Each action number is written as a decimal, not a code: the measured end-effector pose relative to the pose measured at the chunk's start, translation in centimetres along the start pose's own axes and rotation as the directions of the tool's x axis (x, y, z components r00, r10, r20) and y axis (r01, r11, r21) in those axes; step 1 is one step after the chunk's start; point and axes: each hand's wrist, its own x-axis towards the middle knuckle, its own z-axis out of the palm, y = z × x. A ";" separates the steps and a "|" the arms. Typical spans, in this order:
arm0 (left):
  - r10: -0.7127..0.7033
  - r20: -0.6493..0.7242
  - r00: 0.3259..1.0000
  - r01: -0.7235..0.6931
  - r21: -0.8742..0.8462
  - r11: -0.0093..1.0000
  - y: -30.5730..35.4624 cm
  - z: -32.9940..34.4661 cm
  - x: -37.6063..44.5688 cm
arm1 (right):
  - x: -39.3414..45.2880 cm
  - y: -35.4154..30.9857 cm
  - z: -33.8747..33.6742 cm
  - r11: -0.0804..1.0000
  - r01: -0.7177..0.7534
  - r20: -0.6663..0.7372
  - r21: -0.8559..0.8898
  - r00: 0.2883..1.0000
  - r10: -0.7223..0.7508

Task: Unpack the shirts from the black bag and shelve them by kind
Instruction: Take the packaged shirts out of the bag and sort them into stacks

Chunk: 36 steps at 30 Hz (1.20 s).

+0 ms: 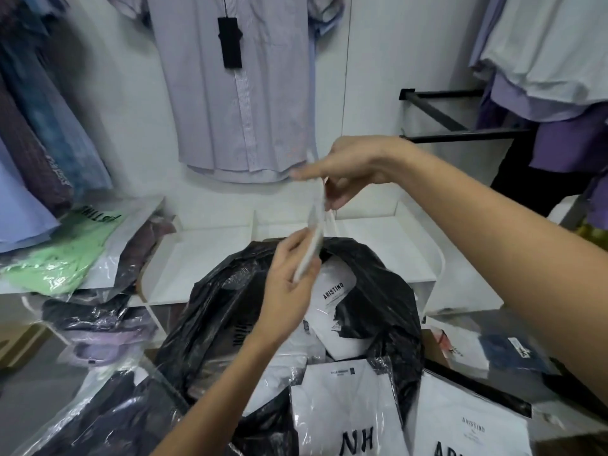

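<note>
Now both hands pinch one thin packed shirt (pixel 314 232) edge-on above the black bag (pixel 378 301), left hand (pixel 289 284) low, right hand (pixel 345 172) high, probably to lift it free

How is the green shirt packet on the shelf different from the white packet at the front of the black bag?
The green shirt packet lies flat on the white shelf at the left; the white shirt packet leans out of the black bag. The green one's lettering reads upside down from here; the white one's large dark letters read upright. The green fabric looks crumpled, the white smooth. Both are in clear plastic.
</note>
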 end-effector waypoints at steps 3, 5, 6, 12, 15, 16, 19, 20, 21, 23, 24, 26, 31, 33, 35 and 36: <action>-0.003 0.252 0.968 -0.014 0.065 0.998 0.1 1.0 -0.9 | 0.9 -0.1 0.0 0.975 0.010 -0.116 -0.222 0.993 -0.037; -0.053 0.311 0.949 0.020 0.108 0.994 -0.3 0.9 -1.0 | 1.0 0.2 -0.2 0.945 0.020 -0.114 -0.327 0.992 -0.061; -0.073 0.276 0.958 0.047 0.100 0.994 -0.5 0.7 -0.9 | 0.9 0.4 -0.2 0.928 0.035 -0.094 -0.370 0.993 -0.075; -0.272 -0.227 0.935 0.296 0.077 0.952 -1.2 -1.6 1.6 | 0.6 1.4 -1.2 0.850 0.144 -0.090 -0.506 0.972 -0.218; -0.288 -0.098 0.953 0.279 -0.093 0.956 -2.8 -3.3 2.9 | 0.3 2.4 -2.1 0.903 0.191 -0.076 -0.384 0.968 -0.237; -0.295 -0.026 0.955 0.288 -0.152 0.945 -3.0 -3.5 3.1 | 0.2 2.8 -2.3 0.920 0.202 -0.086 -0.337 0.966 -0.243; -0.300 0.067 0.952 0.307 -0.206 0.929 -3.0 -2.9 3.1 | -0.1 4.2 -2.6 0.936 0.222 -0.175 -0.273 0.945 -0.275; -0.305 0.070 0.950 0.313 -0.237 0.920 -3.0 -2.6 3.0 | -0.4 4.7 -2.6 0.934 0.221 -0.206 -0.282 0.937 -0.284; -0.308 0.073 0.948 0.316 -0.275 0.908 -3.1 -2.3 2.9 | -0.6 5.4 -2.8 0.931 0.210 -0.237 -0.299 0.929 -0.285; -0.324 0.100 0.941 0.339 -0.317 0.886 -3.2 -1.5 2.6 | -1.6 7.3 -3.2 0.939 0.171 -0.280 -0.298 0.925 -0.258; -0.338 0.117 0.934 0.358 -0.325 0.876 -3.3 -1.1 2.5 | -2.3 8.6 -3.4 0.952 0.147 -0.290 -0.269 0.930 -0.226; -0.351 0.163 0.922 0.386 -0.342 0.857 -3.4 0.1 2.0 | -4.2 11.7 -3.8 0.985 0.093 -0.317 -0.148 0.939 -0.136; -0.445 0.293 0.846 0.529 -0.368 0.764 -4.5 5.5 -0.6 | -9.1 21.5 -0.9 0.900 0.108 -0.477 0.422 0.871 0.119; -0.482 0.368 0.795 0.596 -0.332 0.731 -5.1 8.4 -2.5 | -10.8 25.4 2.2 0.787 0.108 -0.489 0.608 0.832 0.263; -0.510 0.433 0.743 0.650 -0.287 0.704 -6.0 11.3 -4.8 | -12.5 28.8 5.5 0.691 0.116 -0.513 0.714 0.759 0.402; -0.534 0.460 0.709 0.683 -0.260 0.683 -6.4 12.6 -6.0 | -13.4 30.5 7.1 0.657 0.122 -0.527 0.744 0.712 0.465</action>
